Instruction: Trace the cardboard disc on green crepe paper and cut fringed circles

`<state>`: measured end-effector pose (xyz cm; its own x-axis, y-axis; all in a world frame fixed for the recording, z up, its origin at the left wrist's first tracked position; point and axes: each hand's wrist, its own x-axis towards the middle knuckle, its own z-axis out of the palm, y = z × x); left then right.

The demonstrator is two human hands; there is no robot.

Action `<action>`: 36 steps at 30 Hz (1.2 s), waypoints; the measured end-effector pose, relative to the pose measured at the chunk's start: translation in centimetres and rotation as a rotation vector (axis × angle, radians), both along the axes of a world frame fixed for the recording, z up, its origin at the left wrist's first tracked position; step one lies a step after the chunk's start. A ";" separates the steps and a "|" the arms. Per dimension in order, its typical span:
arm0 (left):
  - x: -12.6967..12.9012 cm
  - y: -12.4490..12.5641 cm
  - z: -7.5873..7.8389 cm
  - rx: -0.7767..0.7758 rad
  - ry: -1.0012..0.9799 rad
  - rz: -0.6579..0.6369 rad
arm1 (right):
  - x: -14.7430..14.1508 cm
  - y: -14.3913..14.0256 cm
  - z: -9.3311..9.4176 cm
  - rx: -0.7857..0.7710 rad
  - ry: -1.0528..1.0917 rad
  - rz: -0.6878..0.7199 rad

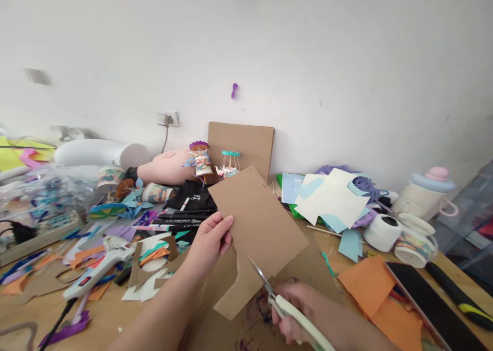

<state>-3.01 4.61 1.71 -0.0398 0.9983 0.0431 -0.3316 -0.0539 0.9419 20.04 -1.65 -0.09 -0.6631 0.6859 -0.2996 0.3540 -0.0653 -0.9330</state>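
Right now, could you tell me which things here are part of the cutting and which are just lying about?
In use:
- cardboard piece, held by the left hand
- scissors, in the right hand

Lying about:
- glue gun
- black markers
- tape roll
- phone
- orange paper

Both forearms are bare up to the frame's lower edge, with no sleeve, watch, ring or glove on the left hand [208,244] or right hand [304,310].

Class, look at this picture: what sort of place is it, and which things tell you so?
Probably a home craft table. A glue gun, black markers and coloured paper scraps lie about, and the right hand holds scissors to cardboard held by the left hand.
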 end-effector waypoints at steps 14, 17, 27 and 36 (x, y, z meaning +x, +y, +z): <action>-0.5 0.3 0.3 0.014 -0.016 0.056 | -3.0 -1.0 -1.9 -0.171 -0.118 -0.281; -0.5 0.4 0.2 0.016 -0.016 0.058 | -2.7 -0.8 -2.6 -0.175 -0.064 -0.275; 0.7 0.3 -1.1 0.015 0.017 -0.024 | -2.0 -0.1 -2.1 -0.209 0.129 -0.183; 0.8 -0.1 -0.5 0.009 0.023 -0.046 | -2.8 -0.2 -2.1 -0.175 0.029 -0.288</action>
